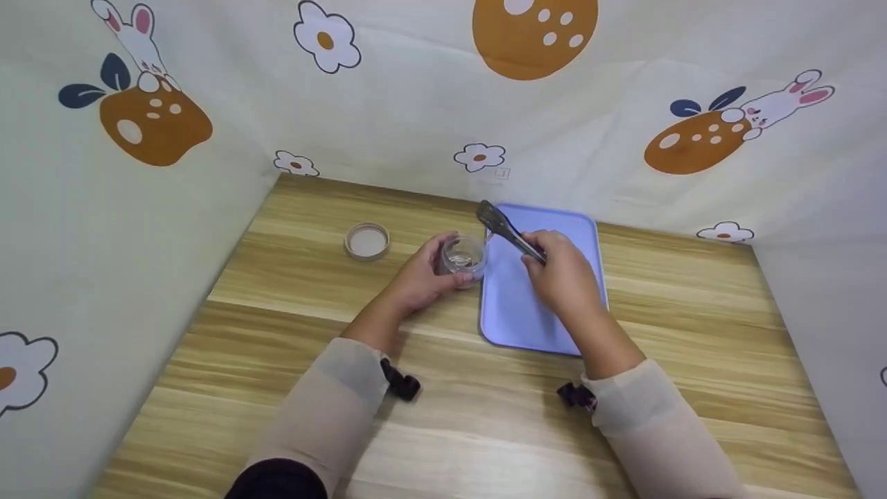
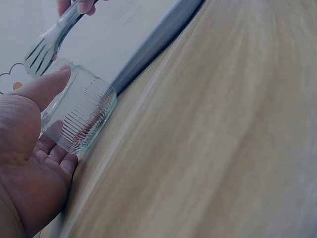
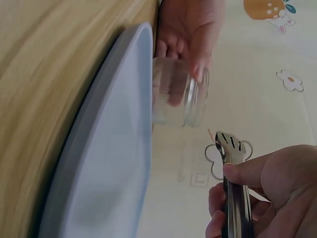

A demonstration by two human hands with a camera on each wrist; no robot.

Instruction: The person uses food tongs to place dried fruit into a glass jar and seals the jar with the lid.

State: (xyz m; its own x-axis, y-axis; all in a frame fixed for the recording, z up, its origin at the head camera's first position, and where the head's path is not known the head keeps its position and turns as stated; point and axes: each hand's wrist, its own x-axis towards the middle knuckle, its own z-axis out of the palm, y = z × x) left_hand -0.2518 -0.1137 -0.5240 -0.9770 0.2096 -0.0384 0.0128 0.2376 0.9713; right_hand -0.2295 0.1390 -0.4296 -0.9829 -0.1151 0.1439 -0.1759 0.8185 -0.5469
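1. The wooden table (image 1: 291,291) is boxed in by cartoon-print fabric walls (image 1: 429,104); it carries everything else.
2. The lavender tray (image 1: 513,312) lies right of centre, its long axis running near to far. Its left rim sits just beside the jar.
3. The left hand (image 1: 416,281) wraps its fingers and thumb around the glass jar (image 1: 463,258), which stands upright on the table, mouth up, at the tray's left edge. The wrist view shows ribbed glass (image 2: 81,119) and a thumb along its side.
4. The right hand (image 1: 565,274) hovers above the tray, fingers curled around the metal tongs (image 1: 509,232). Their long axis runs from the hand toward the far left, and the slotted tips (image 3: 230,146) point above and just beyond the jar's mouth. I cannot tell whether the two arms are squeezed together or sprung apart.
5. The jar's lid (image 1: 366,240) lies flat to the left, well apart from the jar.
6. Likely risks, as I judge them:
   - The tongs come at a slant, so a tip could catch the rim and tilt the jar against the tray's edge.
   - The glass looks smooth, so a loose hold could let it slide or tip on the wood.
   - The mouth is narrow; tips spread wide may jam on it.
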